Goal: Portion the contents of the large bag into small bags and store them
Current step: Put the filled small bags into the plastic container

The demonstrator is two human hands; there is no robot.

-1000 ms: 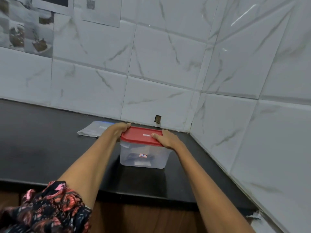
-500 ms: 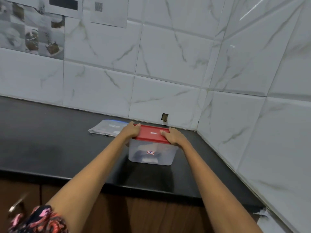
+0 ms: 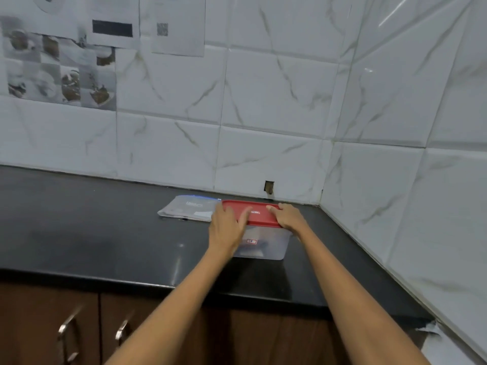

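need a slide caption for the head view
Both hands, left and right, press the red lid onto a clear container on the black counter.

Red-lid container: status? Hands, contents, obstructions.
Both hands, left and right, flat on the red lid. Clear container closed, on the black counter. Flat zip bag beside it, not obstructing.
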